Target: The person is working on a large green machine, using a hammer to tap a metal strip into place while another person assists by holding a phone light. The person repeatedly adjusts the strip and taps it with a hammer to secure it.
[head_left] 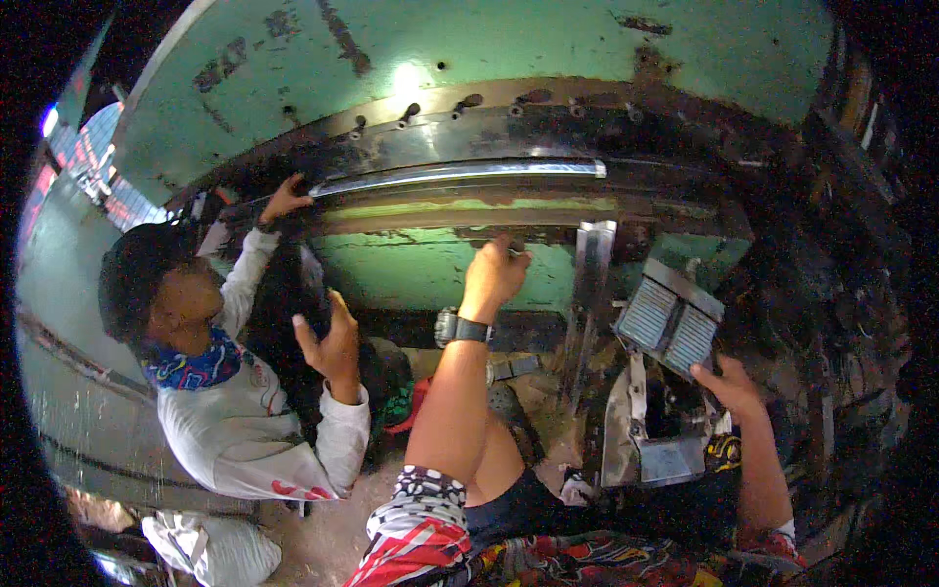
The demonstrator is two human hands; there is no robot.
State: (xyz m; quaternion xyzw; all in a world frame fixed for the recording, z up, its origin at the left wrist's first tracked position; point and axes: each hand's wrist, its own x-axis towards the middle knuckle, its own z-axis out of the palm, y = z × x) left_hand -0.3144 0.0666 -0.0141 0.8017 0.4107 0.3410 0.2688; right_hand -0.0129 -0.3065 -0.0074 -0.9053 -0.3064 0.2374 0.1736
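Note:
My right hand (pixel 732 384) grips the lower corner of a ribbed grey metal block (pixel 671 321), which is tilted and has a dark band down its middle. My left hand (pixel 497 279), with a dark watch on its wrist, is raised in front of the green machine bed (pixel 421 264). Its fingers are curled around something small and dark that I cannot make out. Beyond it, a long shiny metal bar (pixel 460 174) lies along the machine ledge. A co-worker's hand (pixel 287 198) touches the bar's left end.
At left, a co-worker (pixel 235 421) in a white long-sleeved top faces the machine, the other hand (pixel 333 342) raised. Shiny upright metal strips (pixel 592 284) stand right of my left hand. Bolts (pixel 458 106) line the upper ledge. A white sack (pixel 215 553) lies lower left.

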